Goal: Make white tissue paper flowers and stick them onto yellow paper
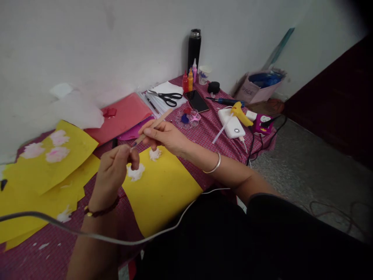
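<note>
My right hand (164, 137) is closed around a wooden craft stick (162, 118), whose upper end points up and right. The stick's lower end carries a dark smear and reaches the fingertips of my left hand (112, 171). My left hand is curled in a pinch; whatever it holds there is too small to make out. Both hands are raised over the far left part of a yellow sheet (163, 190). On that sheet sit two white crumpled tufts, one (136, 172) beside my left hand and another (155, 154) below my right hand.
More yellow sheets (43, 182) with pinkish-white tufts lie left. Behind are a red folder (125, 114), scissors (167, 97), a paint palette (186, 118), paint bottles (188, 81), a phone (197, 101) and a yellow glue gun (240, 114) on a white power bank (230, 123). A cable (116, 242) crosses in front.
</note>
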`<act>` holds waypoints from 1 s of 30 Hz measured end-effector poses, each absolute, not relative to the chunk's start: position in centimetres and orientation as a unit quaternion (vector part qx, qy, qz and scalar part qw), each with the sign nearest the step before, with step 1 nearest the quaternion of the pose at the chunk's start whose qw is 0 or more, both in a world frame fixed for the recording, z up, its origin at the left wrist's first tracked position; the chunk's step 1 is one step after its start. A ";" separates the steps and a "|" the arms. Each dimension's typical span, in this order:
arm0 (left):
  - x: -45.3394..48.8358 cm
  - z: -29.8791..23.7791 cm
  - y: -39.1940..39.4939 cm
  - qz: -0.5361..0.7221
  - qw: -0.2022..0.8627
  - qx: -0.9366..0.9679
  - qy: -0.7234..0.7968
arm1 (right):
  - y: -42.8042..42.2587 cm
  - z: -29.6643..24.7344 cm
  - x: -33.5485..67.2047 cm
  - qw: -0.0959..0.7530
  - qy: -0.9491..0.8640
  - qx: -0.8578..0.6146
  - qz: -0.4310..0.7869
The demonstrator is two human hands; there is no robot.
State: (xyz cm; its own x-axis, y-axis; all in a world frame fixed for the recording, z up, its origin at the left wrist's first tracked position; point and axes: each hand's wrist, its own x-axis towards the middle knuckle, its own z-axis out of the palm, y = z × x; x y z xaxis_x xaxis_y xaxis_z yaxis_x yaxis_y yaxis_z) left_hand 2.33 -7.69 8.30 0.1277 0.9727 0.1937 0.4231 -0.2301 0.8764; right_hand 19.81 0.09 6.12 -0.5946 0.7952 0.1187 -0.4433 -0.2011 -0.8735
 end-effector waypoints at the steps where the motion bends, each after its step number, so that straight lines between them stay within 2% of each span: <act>1: 2.1 7.8 -7.3 0.385 0.375 0.671 0.510 | 0.5 5.3 19.9 0.410 -0.469 -0.194 0.758; 4: 1.1 5.4 -5.5 0.293 0.388 0.702 0.520 | 1.5 2.3 20.3 0.399 -0.440 -0.256 0.762; 9: 0.9 1.1 -3.5 0.225 0.221 0.776 0.547 | 2.7 -1.5 21.2 0.388 -0.484 -0.349 0.703; 13: 2.0 -0.5 -3.2 0.197 0.158 0.814 0.523 | 3.3 -2.3 21.2 0.381 -0.502 -0.362 0.687; 22: 1.5 -2.0 -2.5 0.212 0.183 0.770 0.574 | 2.8 -2.2 21.1 0.361 -0.542 -0.336 0.681; 25: 1.2 -2.2 -2.4 0.221 0.222 0.752 0.580 | 2.5 -2.1 20.9 0.348 -0.556 -0.321 0.683; 28: 1.2 -1.6 -2.7 0.241 0.287 0.746 0.550 | 2.7 -2.0 21.1 0.374 -0.533 -0.331 0.683; 30: 1.5 -1.1 -3.0 0.233 0.280 0.768 0.526 | 3.0 -1.9 21.3 0.398 -0.501 -0.349 0.684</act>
State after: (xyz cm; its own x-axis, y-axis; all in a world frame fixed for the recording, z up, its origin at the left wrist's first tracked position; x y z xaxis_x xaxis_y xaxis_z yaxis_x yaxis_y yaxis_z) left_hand 1.51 -3.02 -1.10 0.3379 0.9391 0.0630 0.6785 -0.2894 0.6752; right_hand 21.31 2.99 -1.92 -0.4391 0.8950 -0.0781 -0.1951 -0.1798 -0.9642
